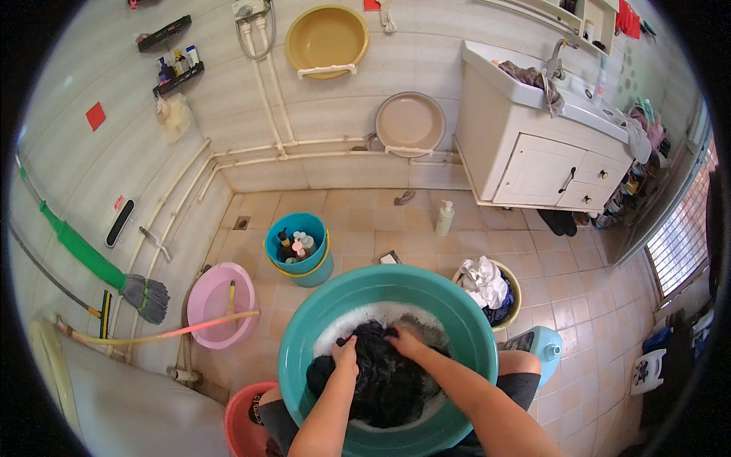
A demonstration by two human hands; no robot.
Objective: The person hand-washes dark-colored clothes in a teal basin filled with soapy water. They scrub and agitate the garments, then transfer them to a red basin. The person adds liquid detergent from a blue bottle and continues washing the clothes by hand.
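Note:
A large teal basin [298, 320] sits between my knees with sudsy grey water in it. Black wet clothing [384, 396] lies bunched in the suds. My left hand [346, 352] is closed on a fold of this clothing at the left. To the right, my right hand [407, 340] grips another part of it near the far side of the basin. White foam [327, 339] rings the cloth. Parts of the fingers on both hands are hidden in the dark fabric.
Beyond the basin stands a blue bucket [311, 273] of bottles; a pink basin [199, 305] with a hose [205, 323] across it is at left. A tub of laundry [483, 283], a teal jug [545, 346] and a pump bottle [444, 218] are at right. A red basin [240, 411] is near my left leg.

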